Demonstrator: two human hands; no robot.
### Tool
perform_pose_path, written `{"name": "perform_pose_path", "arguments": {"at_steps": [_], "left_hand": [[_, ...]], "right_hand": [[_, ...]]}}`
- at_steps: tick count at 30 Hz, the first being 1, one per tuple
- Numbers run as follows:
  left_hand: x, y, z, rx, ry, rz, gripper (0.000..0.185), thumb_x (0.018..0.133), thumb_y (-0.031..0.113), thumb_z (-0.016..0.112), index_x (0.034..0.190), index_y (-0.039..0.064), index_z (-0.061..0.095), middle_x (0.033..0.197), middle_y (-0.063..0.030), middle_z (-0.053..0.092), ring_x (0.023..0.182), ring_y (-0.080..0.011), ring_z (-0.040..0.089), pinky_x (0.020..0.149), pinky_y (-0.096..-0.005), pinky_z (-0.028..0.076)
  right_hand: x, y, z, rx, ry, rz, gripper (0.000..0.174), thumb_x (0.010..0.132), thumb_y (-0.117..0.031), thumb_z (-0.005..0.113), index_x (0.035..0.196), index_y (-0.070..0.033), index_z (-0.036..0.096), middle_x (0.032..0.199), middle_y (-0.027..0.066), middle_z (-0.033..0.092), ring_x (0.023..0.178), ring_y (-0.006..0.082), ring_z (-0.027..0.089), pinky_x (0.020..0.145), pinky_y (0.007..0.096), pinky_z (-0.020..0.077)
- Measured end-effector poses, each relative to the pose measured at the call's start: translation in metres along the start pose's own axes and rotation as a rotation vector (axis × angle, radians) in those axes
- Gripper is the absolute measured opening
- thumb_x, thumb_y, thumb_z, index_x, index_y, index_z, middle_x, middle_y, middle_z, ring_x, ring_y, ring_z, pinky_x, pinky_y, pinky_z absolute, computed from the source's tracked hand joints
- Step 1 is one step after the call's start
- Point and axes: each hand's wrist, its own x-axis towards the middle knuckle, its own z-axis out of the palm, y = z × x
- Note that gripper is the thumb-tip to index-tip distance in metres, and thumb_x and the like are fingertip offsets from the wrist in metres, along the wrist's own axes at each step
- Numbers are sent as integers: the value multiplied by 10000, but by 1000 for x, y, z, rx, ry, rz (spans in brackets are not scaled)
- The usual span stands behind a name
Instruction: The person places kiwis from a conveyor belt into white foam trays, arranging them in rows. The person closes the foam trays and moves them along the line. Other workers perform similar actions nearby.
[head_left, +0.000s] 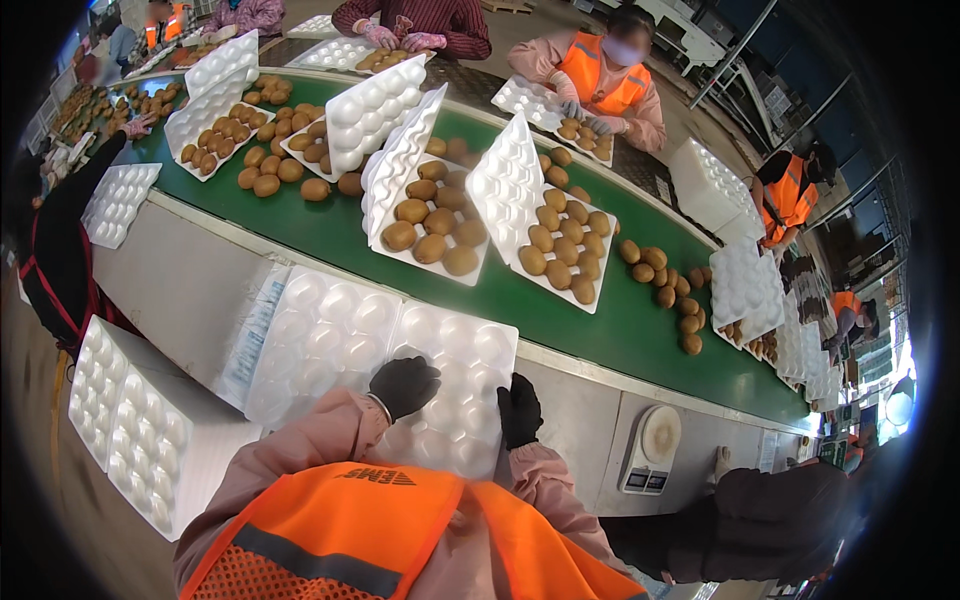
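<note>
A white moulded tray with a lid (455, 352) lies opened flat on the metal ledge before me, its cups bare. My left hand (405, 388), in a dark glove, is over the tray near its middle fold; its fingers are partly hidden from me. At the tray's right edge, my right hand (519, 411), also dark-gloved, has its thumb side against the rim. Beyond the ledge, on the green conveyor belt (517, 300), two open trays hold brown kiwifruit: the left-hand filled tray (480, 264) and the right-hand filled tray (598, 289).
A stack of white trays (214, 450) stands at my left. To the right, a kitchen-type scale (651, 450) sits on the ledge. Loose kiwifruit (664, 276) lie on the belt. Across it, a person in an orange vest (600, 71) handles another tray; another person's dark sleeve (720, 517) is close at right.
</note>
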Motion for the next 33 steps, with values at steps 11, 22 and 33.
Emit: {"name": "perform_pose_path", "arguments": {"at_steps": [11, 22, 33], "left_hand": [[-8, -41, -20, 30, -28, 10, 202, 892, 311, 573, 888, 145, 688, 821, -104, 622, 784, -306, 628, 689, -453, 504], [-18, -78, -40, 181, 102, 256, 205, 810, 201, 648, 994, 118, 684, 1018, -123, 621, 992, -345, 577, 899, -482, 454], [-11, -93, -42, 325, -74, 326, 502, 828, 292, 656, 1258, 64, 530, 1143, -154, 582, 1112, -339, 526, 1080, -479, 317]], "right_hand": [[7, -57, 24, -144, -79, 86, 469, 880, -321, 626, 1274, -77, 557, 1226, 143, 621, 1127, 324, 593, 945, 428, 474], [10, -123, 72, -264, 264, -345, 629, 757, -259, 713, 1330, -97, 507, 1430, 206, 425, 1250, 405, 472, 1026, 556, 384], [-21, -195, 147, 402, -78, -286, 395, 939, -239, 583, 1287, -59, 536, 1284, 178, 569, 1173, 341, 562, 994, 397, 445]]}}
